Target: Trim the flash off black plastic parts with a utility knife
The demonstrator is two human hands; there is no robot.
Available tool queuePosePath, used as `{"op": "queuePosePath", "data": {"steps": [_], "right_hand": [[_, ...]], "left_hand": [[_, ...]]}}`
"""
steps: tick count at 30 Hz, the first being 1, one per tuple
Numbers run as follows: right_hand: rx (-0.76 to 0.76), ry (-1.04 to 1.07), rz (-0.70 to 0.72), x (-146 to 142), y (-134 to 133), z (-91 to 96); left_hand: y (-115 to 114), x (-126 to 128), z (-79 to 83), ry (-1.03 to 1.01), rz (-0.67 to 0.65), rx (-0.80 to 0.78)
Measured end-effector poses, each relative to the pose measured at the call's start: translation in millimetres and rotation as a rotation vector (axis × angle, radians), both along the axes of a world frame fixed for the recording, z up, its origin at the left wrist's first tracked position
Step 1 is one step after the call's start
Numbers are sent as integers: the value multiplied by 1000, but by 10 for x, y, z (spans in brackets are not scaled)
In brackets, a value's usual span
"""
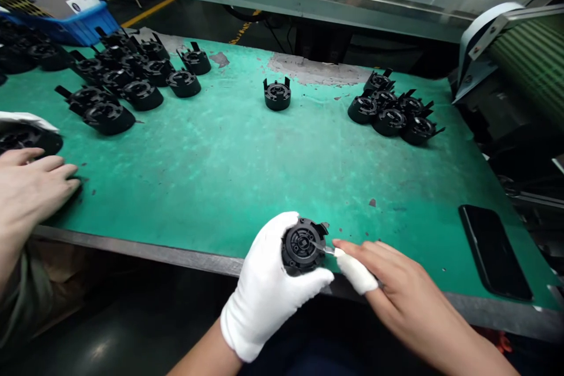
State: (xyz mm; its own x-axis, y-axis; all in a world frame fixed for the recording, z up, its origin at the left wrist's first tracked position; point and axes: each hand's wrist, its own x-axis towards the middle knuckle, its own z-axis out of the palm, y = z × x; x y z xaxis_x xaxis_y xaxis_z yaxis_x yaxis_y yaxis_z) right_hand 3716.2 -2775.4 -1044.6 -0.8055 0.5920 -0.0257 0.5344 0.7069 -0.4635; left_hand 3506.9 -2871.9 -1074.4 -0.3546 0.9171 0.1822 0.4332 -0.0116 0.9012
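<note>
My left hand point(268, 279), in a white glove, is closed round a round black plastic part point(304, 244), whose ringed face is turned up towards me. My right hand point(392, 276) grips a small knife point(325, 248) with a slim metal blade, its tip touching the part's face near the centre. A white cover sits on the right thumb, and most of the knife's handle is hidden in the fingers. Both hands are over the front edge of the green table point(211, 170).
Black housings point(141, 94) cluster at the back left, more point(392, 120) at the right, and a single housing point(277, 96) stands mid-table. A phone point(496, 251) lies at the right. At far left are a co-worker's hand point(35, 188) and a blue bin point(83, 26). A green conveyor point(533, 59) is at upper right.
</note>
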Motion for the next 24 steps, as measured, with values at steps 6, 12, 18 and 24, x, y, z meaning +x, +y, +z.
{"op": "queuePosePath", "data": {"steps": [6, 12, 18, 24], "right_hand": [[160, -69, -1, -79, 39, -106], [258, -73, 27, -56, 52, -88], [254, -97, 24, -61, 85, -60], [354, -128, -67, -227, 111, -48]], "left_hand": [[19, 17, -4, 31, -26, 37], [11, 19, -39, 116, 43, 21], [2, 18, -59, 162, 56, 40], [43, 79, -85, 209, 124, 84]]}}
